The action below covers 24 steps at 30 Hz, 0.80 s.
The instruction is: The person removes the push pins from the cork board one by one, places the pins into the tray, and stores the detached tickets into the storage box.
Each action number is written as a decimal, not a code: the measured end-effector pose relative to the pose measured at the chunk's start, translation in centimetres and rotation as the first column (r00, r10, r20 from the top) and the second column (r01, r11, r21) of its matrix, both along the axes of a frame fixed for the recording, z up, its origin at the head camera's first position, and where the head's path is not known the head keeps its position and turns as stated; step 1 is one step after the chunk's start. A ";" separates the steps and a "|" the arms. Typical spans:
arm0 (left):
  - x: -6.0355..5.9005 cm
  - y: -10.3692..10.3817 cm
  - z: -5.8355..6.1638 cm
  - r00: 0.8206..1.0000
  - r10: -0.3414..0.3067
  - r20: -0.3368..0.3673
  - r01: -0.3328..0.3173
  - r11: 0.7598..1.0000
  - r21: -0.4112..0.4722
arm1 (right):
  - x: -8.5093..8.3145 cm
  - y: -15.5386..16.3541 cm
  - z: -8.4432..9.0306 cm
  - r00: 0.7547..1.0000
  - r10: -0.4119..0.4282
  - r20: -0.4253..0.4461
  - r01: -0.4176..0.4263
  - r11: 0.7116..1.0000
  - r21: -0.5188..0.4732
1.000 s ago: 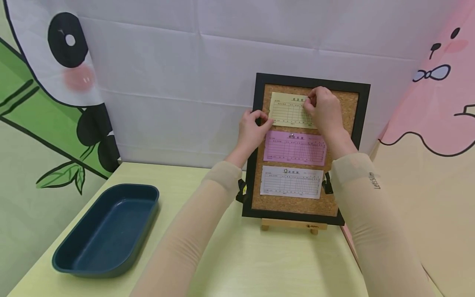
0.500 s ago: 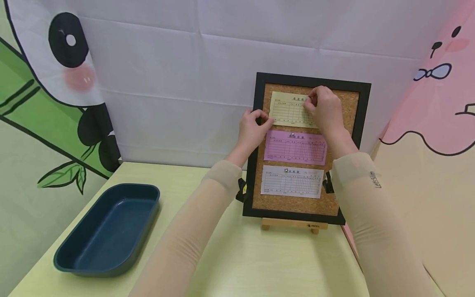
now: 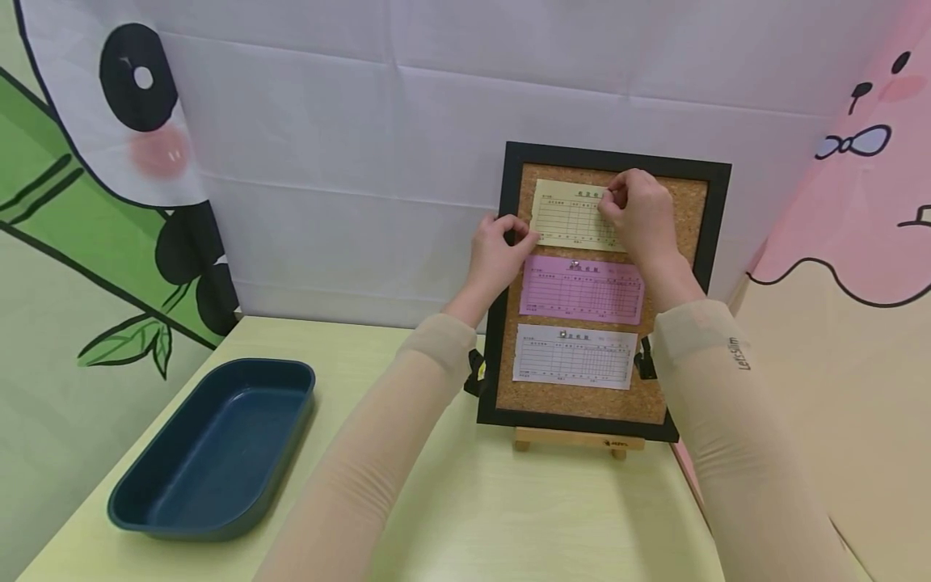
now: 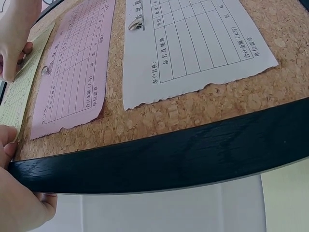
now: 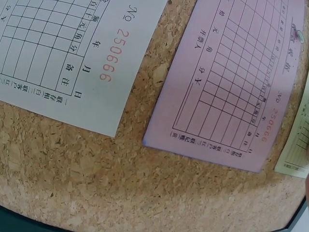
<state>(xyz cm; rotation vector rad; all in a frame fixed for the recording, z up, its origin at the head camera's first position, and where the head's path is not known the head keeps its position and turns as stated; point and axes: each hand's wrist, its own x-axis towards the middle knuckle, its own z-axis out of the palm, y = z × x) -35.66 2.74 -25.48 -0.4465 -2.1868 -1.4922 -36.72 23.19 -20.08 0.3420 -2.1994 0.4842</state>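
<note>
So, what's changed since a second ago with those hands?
Hardly anything: the whole head view slid slightly rightward, backdrop included, so likely the camera moved. Nothing was visibly taken hold of or let go. The left hand and right hand stayed at the yellow slip; pink slip, white slip and blue tray stayed put.

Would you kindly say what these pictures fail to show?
Head: right part of yellow slip, behind right hand.
Head: whether that hand pinches anything, hidden by its fingers.
Right wrist: most of the yellow slip, beyond the right edge.
Left wrist: far end of white slip, past top edge.
</note>
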 end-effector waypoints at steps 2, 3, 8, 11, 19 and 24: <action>0.0 0.0 0.0 1.000 -0.003 0.000 0.003 1.000 0.002 | 0.0 0.0 0.0 1.000 0.001 -0.002 -0.001 1.000 -0.003; 0.0 0.0 0.0 1.000 -0.003 0.000 0.003 1.000 0.002 | 0.0 0.0 0.0 1.000 0.001 -0.002 -0.001 1.000 -0.003; 0.0 0.0 0.0 1.000 -0.003 0.006 0.003 1.000 0.004 | 0.1 0.0 0.0 1.000 0.001 -0.007 -0.001 1.000 -0.006; 0.1 0.0 0.1 1.000 -0.003 0.012 0.003 1.000 0.003 | 0.1 0.0 0.0 1.000 0.000 -0.011 0.000 1.000 -0.009; 0.2 0.0 0.1 1.000 -0.013 0.012 0.013 1.000 0.014 | 0.2 0.0 -0.1 1.000 -0.006 -0.018 0.005 1.000 -0.016; 0.2 -0.1 0.1 1.000 -0.015 0.005 0.015 1.000 0.018 | 0.1 0.0 -0.1 1.000 -0.001 -0.027 0.001 1.000 -0.019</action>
